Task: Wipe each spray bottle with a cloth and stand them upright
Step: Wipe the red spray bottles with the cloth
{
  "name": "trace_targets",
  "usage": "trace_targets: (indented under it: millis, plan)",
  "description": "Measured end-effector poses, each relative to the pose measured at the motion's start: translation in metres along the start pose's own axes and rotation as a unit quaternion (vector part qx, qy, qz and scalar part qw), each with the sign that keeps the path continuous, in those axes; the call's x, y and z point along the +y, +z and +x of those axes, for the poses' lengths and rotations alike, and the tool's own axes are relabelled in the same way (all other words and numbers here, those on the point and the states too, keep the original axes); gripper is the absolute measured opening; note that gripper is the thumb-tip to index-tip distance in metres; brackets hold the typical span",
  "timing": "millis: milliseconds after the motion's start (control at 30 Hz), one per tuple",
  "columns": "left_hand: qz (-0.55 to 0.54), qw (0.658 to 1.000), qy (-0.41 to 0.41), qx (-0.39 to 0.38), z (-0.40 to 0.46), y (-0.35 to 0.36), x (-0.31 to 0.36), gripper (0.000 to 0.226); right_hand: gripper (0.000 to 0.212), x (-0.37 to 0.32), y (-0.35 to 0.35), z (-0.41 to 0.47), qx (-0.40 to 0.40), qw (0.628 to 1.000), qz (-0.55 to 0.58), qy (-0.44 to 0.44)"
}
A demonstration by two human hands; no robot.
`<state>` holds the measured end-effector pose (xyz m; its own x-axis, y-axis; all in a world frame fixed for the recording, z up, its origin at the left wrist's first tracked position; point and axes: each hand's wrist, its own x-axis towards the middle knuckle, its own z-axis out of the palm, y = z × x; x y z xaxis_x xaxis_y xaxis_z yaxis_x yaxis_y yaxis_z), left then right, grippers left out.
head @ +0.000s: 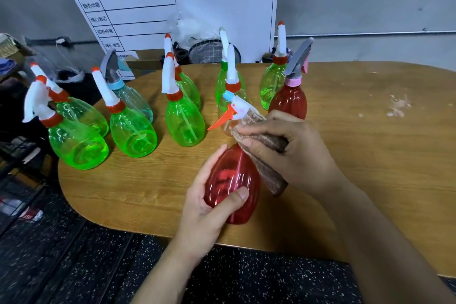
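Red spray bottle (232,180) in left grip (209,205), cloth (266,155) in right (291,145).

- Looks like a training or gym back room used as a work spot, not a home.
- A whiteboard (172,2) leans on the grey wall, with a printed table of Chinese headings about training.
- The floor (74,266) is black speckled rubber, as in gyms.
- A bare wooden table (370,155) holds many alike spray bottles (183,122).
- Bags (209,49) and clutter sit behind the table.
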<state>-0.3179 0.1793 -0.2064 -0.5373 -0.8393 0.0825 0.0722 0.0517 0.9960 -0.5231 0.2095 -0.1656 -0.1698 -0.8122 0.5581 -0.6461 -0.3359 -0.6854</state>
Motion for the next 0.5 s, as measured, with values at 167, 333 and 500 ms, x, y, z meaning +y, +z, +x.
trace_targets:
  millis: [167,333,500]
  plan:
    - [-0.013,1.0,0.014,0.003,0.002,0.004,0.003,0.086,0.026,-0.006,0.006,0.002,0.066,0.998,-0.019,0.017]
    - [-0.027,0.998,0.046,0.028,-0.003,0.012,0.023,0.078,0.026,-0.034,-0.004,0.004,0.065,0.998,0.0,0.006]
    - [-0.039,0.994,0.091,0.041,-0.013,0.027,0.054,0.07,0.024,-0.076,-0.025,0.011,0.106,0.994,-0.026,-0.015]
